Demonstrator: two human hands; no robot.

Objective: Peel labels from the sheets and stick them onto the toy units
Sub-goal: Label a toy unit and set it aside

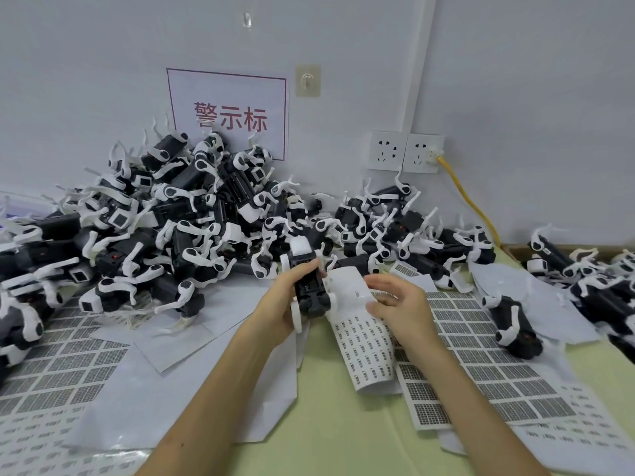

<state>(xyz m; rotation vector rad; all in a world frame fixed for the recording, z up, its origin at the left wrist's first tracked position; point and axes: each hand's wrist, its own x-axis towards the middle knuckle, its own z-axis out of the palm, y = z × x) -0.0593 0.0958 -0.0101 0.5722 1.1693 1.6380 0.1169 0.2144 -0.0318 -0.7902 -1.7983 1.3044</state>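
Note:
My left hand (287, 300) grips a black toy unit (309, 286) with white legs, held upright above the table's middle. Just right of it, my right hand (398, 305) pinches the curled upper part of a label sheet (364, 345) printed with rows of small dark labels; the sheet's top bends toward the toy and touches it. The sheet's lower end lies on the table. Whether a peeled label is on my fingertips cannot be told.
A large heap of black-and-white toy units (165, 214) fills the back left against the wall. More toy units (515, 324) lie at the right. Label sheets (481, 365) and blank backing sheets (147, 400) cover the green table (343, 434). A yellow cable (467, 197) hangs from a wall socket.

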